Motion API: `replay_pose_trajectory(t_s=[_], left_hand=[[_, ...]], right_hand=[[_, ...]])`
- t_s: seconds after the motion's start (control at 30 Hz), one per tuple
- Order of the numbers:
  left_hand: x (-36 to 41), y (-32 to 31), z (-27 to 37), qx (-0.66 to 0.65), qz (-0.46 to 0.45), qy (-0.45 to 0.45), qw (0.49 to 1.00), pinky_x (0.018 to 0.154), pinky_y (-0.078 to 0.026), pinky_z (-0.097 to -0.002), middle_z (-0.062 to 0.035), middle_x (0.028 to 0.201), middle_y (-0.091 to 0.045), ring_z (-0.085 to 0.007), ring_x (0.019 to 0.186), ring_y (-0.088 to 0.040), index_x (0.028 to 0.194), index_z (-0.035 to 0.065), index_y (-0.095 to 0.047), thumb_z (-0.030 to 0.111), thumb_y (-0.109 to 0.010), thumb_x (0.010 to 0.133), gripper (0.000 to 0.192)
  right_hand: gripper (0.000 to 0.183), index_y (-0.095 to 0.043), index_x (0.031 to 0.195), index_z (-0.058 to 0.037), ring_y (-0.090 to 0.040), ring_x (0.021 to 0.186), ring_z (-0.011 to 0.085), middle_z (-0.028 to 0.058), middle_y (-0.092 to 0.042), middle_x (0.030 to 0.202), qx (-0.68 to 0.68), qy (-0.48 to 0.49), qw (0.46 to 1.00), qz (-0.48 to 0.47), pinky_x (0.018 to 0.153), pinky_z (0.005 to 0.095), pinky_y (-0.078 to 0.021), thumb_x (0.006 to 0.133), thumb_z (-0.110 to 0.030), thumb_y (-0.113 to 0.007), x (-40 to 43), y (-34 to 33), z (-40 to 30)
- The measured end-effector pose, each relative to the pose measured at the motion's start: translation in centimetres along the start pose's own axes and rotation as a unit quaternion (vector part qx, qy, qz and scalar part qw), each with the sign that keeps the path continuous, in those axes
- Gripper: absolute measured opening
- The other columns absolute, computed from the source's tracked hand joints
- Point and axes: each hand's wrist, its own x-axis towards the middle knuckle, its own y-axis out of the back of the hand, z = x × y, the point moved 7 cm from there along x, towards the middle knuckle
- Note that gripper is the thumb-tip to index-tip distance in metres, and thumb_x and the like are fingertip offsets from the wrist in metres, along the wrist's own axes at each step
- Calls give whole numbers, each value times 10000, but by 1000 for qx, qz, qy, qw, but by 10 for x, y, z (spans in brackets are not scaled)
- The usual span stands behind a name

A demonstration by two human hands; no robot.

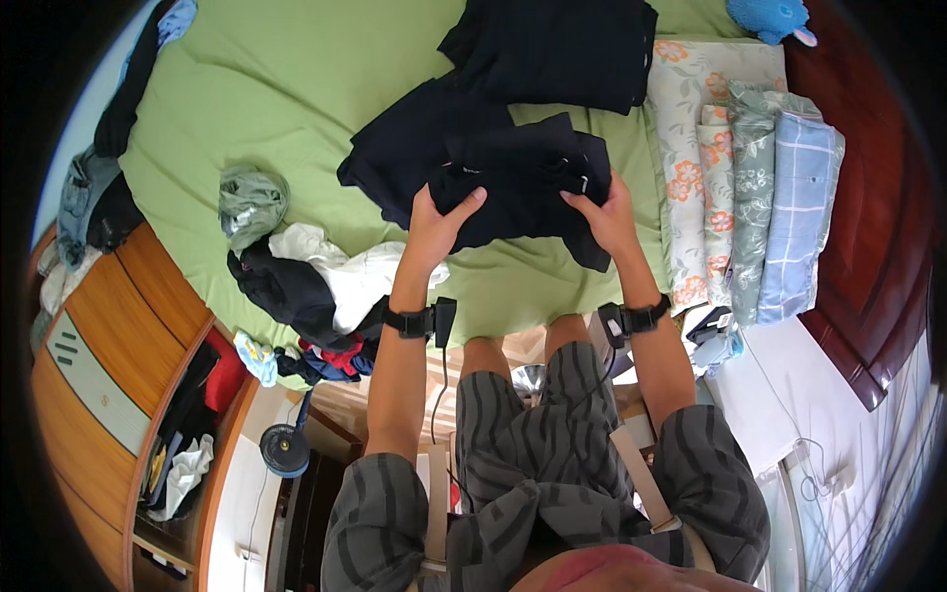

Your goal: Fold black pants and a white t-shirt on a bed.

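Observation:
Between my two hands is a bunched black garment [518, 185], lying over the green bed sheet [325, 89]. My left hand [447, 222] grips its near left edge with the thumb on top. At its right edge, my right hand [603, 214] pinches the cloth, thumb also on top. Under and behind it spreads another dark garment [392, 148]; whether the two are separate is hard to tell. Farther back lies a pile of folded black clothing [551, 52]. The fingers beneath the cloth are hidden.
Left on the bed are a crumpled grey-green cloth [253, 203], a white garment [362, 274] and a black garment [288, 292]. Folded floral bedding [684, 163] and a blue checked cloth [799, 214] line the right side, beside a dark red wooden headboard [865, 185]. An open wardrobe [177, 436] stands lower left.

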Motion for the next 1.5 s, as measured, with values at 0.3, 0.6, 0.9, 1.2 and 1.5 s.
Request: replay_pose_trajectory(t_s=[0.3,0.6,0.9,1.2,1.5], left_hand=[[114,-67,181,-11,-47,-154,987,874,-561,-310,-70,1063,-749,-149,949,-696,1165,-31,-702,247,-822,895,406],[251,-41,117,298,67,-132,943,945,-550,-368,-238,1203,-707,-304,1092,-707,1286,-125,-612,576,-882,724,937],[167,-81,145,511,337,-371,698,1040,-464,-446,-185,1232,-666,-341,1181,-612,1237,9,-652,356,-887,732,656],[172,-98,117,456,101,-484,740,960,-456,-425,-39,1135,-683,-290,1068,-611,1120,93,-708,134,-776,769,360],[135,-99,144,456,103,-537,702,780,-460,-389,-26,993,-671,-248,869,-619,1085,103,-731,51,-740,794,297]], right_hand=[[586,-599,1330,33,-668,1083,179,129,-710,1220,-148,109,981,60,975,324,-516,836,-175,-836,103,60,-159],[910,-474,1500,-51,-589,1273,432,303,-607,1352,-423,144,891,78,1069,448,-471,822,-574,-782,208,91,-116],[735,-540,1476,-197,-452,1351,454,232,-501,1459,-445,266,814,264,1126,559,-372,817,-349,-829,153,80,-115],[603,-658,1333,-252,-442,1361,339,105,-508,1466,-596,322,713,181,1159,601,-278,751,-133,-757,159,55,-94],[572,-663,1332,-233,-518,1297,272,72,-604,1368,-580,361,704,194,1141,549,-292,775,-131,-738,131,52,-121]])
